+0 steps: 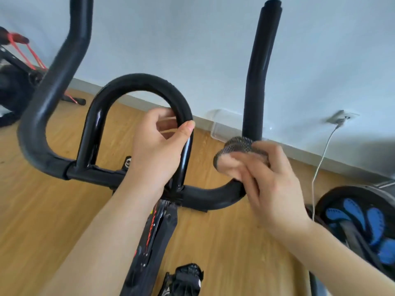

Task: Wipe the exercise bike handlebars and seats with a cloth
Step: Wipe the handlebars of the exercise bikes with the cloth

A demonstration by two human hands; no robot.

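The left hand (158, 146) grips the right side of the glossy black U-shaped centre loop (136, 82) of the black foam-padded exercise-bike handlebar (49, 99). Its fingers curl through the inside of the loop. The thumb (188, 127) lies across the outer side, so the tube is closed in a full wrap.

The right hand (269, 180) holds a folded cloth with a dark grey mesh face and a pinkish underside (233, 154). It presses the cloth against the handlebar's right bend, at the foot of the upright black foam right horn (259, 82). The fingers (248, 167) are spread a little and bent down over the cloth. They are slightly blurred, so how far they reach round the bar cannot be told.

Below the hands the black bike stem with red lettering (152, 236) runs toward the camera over the light wooden plank floor (42, 221). A black seat with blue padded inserts (359, 214) sits low at the right edge, well apart from both hands. A white cable (320, 163) drops from a wall socket (342, 117) on the pale wall (171, 39), and red elastic bands (23, 50) show at far left.
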